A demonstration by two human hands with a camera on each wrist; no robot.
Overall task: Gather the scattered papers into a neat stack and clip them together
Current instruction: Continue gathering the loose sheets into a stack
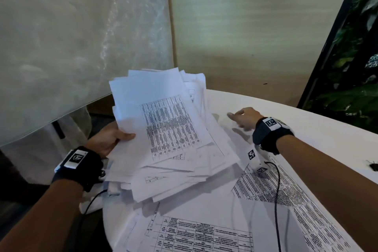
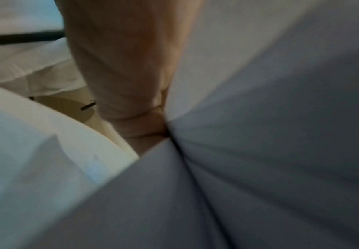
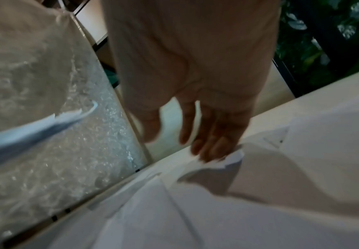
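My left hand (image 1: 111, 139) grips a thick, uneven bundle of printed papers (image 1: 169, 129) by its left edge, thumb on top, raised and tilted over the white table (image 1: 306, 120). In the left wrist view the palm (image 2: 127, 75) presses against the sheets (image 2: 270, 151). My right hand (image 1: 243, 118) reaches out beyond the bundle with fingers straight; in the right wrist view its fingertips (image 3: 208, 150) touch the curled corner of a loose sheet (image 3: 234, 158) on the table. More printed sheets (image 1: 204, 231) lie flat near me. A small black binder clip (image 1: 374, 166) lies at the far right edge.
The round table's edge curves at the left and back. A frosted panel (image 1: 71, 47) and a beige wall (image 1: 255, 26) stand behind it. Dark foliage (image 1: 356, 67) fills the right. Cables (image 1: 276, 190) run from both wrist cameras across the papers.
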